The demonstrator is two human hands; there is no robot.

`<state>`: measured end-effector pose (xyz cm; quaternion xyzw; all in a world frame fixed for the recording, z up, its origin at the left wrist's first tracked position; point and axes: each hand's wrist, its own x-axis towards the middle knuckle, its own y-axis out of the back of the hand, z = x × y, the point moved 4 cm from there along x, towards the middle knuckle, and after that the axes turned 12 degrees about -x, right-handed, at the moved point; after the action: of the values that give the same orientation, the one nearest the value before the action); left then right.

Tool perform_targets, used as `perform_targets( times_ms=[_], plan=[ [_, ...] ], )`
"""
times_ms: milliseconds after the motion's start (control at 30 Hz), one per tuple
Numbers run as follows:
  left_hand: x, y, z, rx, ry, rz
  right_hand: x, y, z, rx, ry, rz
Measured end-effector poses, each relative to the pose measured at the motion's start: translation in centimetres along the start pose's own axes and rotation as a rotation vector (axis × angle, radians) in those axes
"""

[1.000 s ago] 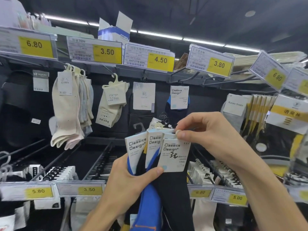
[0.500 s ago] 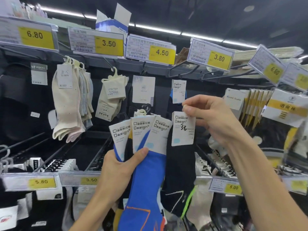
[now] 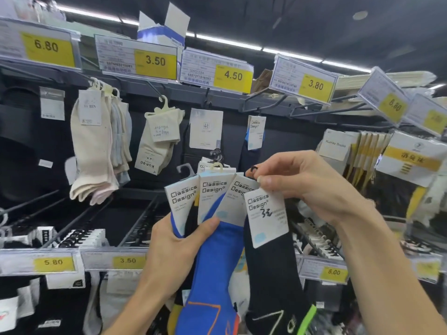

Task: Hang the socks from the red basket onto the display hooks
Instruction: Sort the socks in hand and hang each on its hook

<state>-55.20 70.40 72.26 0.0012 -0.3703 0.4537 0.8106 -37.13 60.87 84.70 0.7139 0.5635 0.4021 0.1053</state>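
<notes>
Black sock pair [image 3: 273,274] sits lower than 0.5 s ago. Its Classics Design card [image 3: 266,213] now overlaps the fanned cards rather than hanging clear of them. Right hand [image 3: 309,187] pinches the card's top between thumb and forefinger, other fingers loosely curled. Left hand [image 3: 169,252] grips the fanned pairs, blue sock [image 3: 212,267] in front, thumb across the middle card. All of it is below the hung pair [image 3: 255,134] under the 3.80 tag [image 3: 304,79].

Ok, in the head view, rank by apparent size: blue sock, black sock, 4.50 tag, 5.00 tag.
1. The blue sock and black sock look alike, both nearest the camera, so unranked.
2. 4.50 tag
3. 5.00 tag
</notes>
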Motion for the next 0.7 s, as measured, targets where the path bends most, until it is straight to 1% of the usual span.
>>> perform_targets(
  times_ms=[200,333,500,633,700],
  plan=[
    [-0.2,-0.3,0.6,0.000,-0.018,0.004,0.1,-0.2,-0.1,-0.005,0.086,0.247],
    [-0.5,0.4,1.9,0.016,-0.090,0.059,0.5,2.5,0.5,0.132,0.051,0.418],
    [-1.3,1.6,3.8,-0.043,-0.123,0.120,4.0,6.1,2.2,0.046,-0.015,0.651],
    [-2.1,1.8,4.4,-0.077,-0.113,0.120,8.3,7.0,3.4,-0.038,-0.032,0.734],
    [-2.5,2.1,4.4,-0.072,-0.084,0.108,9.8,7.1,3.6,-0.024,-0.038,0.756]
  ],
)
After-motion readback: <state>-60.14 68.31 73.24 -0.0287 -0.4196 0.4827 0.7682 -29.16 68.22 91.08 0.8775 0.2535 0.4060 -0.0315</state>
